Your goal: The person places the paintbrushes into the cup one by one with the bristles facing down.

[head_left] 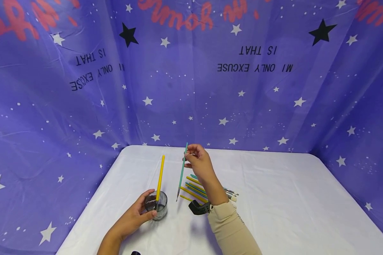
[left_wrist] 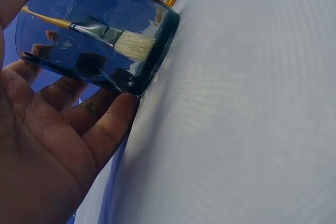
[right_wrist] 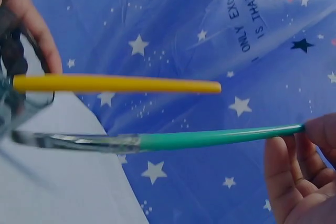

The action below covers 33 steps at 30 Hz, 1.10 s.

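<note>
A clear glass point(head_left: 161, 211) stands on the white table, and my left hand point(head_left: 132, 217) grips its side, fingers and thumb around it. Inside leans a yellow-handled brush point(head_left: 160, 175); in the left wrist view its pale bristles point(left_wrist: 134, 45) point down to the base of the glass point(left_wrist: 157, 51). My right hand point(head_left: 200, 166) pinches a green-handled brush point(head_left: 182, 170) near the handle's end, to the right of the glass, bristles downward. The right wrist view shows this green brush point(right_wrist: 210, 138) beside the yellow handle point(right_wrist: 121, 83), apart from it.
Several yellow and green brushes point(head_left: 194, 193) lie in a loose pile on the table point(head_left: 274, 212), partly under my right forearm. A dark object point(head_left: 135, 253) shows at the bottom edge. A purple star-patterned cloth point(head_left: 194, 88) hangs behind and at both sides.
</note>
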Tool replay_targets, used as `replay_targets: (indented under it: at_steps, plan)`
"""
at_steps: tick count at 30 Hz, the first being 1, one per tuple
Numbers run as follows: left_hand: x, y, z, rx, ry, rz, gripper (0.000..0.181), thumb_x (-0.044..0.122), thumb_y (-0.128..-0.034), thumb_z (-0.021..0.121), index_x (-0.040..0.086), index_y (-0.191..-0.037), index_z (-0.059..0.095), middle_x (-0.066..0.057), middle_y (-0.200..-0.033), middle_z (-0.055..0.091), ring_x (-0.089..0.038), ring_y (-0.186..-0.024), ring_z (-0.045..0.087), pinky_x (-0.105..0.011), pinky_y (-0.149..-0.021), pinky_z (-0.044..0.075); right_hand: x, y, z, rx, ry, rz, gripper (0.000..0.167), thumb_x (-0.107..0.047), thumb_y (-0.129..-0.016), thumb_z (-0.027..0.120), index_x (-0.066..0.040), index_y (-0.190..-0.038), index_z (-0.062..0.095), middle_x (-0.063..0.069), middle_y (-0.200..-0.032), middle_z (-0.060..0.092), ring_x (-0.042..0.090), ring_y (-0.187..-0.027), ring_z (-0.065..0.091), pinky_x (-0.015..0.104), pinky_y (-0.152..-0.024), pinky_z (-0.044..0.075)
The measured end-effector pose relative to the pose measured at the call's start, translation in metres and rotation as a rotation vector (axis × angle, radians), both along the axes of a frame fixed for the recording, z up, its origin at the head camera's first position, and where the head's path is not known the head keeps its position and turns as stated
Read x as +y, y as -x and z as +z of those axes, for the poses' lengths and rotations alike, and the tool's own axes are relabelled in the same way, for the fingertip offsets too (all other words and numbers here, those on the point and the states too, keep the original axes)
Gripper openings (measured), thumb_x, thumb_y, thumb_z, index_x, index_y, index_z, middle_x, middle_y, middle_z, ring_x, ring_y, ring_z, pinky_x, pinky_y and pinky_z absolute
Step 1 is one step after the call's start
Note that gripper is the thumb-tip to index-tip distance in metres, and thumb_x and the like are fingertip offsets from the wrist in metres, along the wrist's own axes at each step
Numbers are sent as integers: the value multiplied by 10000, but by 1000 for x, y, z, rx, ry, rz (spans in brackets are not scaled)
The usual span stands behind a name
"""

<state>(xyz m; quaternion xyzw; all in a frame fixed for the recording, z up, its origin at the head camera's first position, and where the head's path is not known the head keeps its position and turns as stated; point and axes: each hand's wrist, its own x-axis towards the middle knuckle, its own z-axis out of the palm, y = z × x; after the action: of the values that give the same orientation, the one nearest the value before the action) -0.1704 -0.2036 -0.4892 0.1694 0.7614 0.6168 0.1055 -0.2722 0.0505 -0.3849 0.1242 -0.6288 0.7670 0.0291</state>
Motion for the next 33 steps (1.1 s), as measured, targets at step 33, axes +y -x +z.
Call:
replay_targets:
  at_steps: [33]
  plan:
    - [0, 2, -3, 52, -19, -15, 718, 80, -962, 646, 33, -1540, 222, -276, -1425, 425, -409, -1287, 459, -220, -967, 426, -64, -23, -49, -1, -125, 37, 182, 45, -925, 592, 50, -1103, 554, 94, -925, 554, 178, -752, 567, 477, -691, 577]
